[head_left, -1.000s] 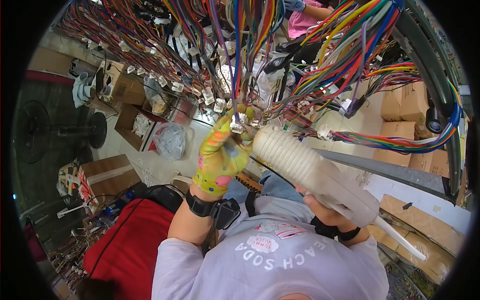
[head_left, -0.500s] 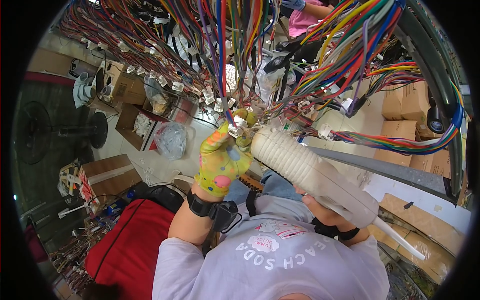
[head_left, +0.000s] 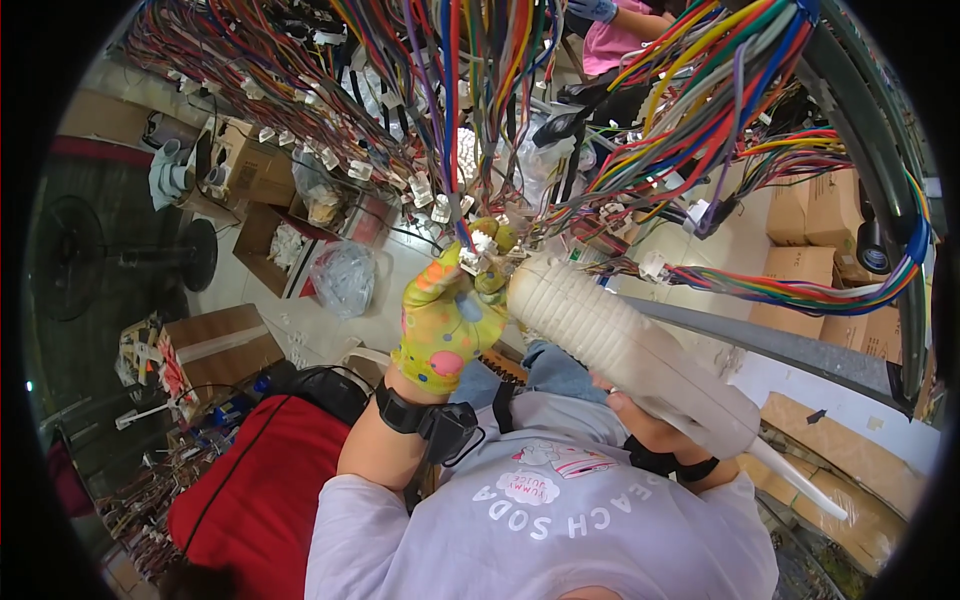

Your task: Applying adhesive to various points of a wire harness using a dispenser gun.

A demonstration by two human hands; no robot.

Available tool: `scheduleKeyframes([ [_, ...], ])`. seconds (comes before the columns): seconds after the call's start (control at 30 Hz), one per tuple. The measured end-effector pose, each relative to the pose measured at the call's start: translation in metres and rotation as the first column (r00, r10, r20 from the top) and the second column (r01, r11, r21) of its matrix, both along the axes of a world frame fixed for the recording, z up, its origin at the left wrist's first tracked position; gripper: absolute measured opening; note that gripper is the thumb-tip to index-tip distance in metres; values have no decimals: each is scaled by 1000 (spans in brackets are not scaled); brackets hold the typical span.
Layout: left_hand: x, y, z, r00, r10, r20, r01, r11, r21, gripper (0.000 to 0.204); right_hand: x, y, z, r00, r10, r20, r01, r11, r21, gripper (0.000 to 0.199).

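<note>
My left hand (head_left: 455,318), in a yellow polka-dot glove, pinches a white wire connector (head_left: 474,254) with its fingers closed. Blue, red and purple wires (head_left: 450,150) run from that connector up into the hanging bundles. A large off-white hot glue gun (head_left: 640,355) with a ribbed front slants across the middle, its front end close to the left fingertips. From its rear sticks a white glue stick (head_left: 800,482). My bare right hand (head_left: 632,412) is under the gun, gripping it; most of its fingers are hidden. The nozzle tip cannot be made out.
Thick multicoloured wire bundles (head_left: 690,100) with many white connectors hang overhead. A dark curved frame (head_left: 850,110) stands at right, near cardboard boxes (head_left: 800,270). At left are a fan (head_left: 195,255), an open carton (head_left: 262,250) and a plastic bag (head_left: 343,278). Another person's gloved hand (head_left: 595,9) shows at the top.
The whole view has shifted slightly. Both hands, the connector and the glue gun keep nearly the same places relative to one another.
</note>
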State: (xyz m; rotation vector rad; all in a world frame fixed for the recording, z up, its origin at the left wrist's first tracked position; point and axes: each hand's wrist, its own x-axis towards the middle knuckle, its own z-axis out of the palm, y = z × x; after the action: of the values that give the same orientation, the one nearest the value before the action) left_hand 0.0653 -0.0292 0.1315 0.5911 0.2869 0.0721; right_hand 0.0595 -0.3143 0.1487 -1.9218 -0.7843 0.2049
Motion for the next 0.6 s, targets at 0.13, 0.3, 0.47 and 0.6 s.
scheduleKeyframes([
  [0.13, 6, 3, -5, 995, -84, 46, 95, 914, -394, 48, -4, -5, -23, 989, -14, 148, 3, 997, 73, 29],
  [0.3, 3, 7, -20, 998, -56, -32, 40, 927, -374, 52, -3, 18, 17, 999, -50, -22, 50, 999, 6, 29],
  [0.47, 1, 8, -24, 996, -72, 48, 85, 898, -433, 52, -1, 22, 25, 978, -98, -184, 86, 994, -70, 29],
  [0.6, 0, 8, -23, 993, -91, 78, 116, 889, -442, 53, 1, 11, -10, 987, -88, -132, 105, 987, 126, 28],
])
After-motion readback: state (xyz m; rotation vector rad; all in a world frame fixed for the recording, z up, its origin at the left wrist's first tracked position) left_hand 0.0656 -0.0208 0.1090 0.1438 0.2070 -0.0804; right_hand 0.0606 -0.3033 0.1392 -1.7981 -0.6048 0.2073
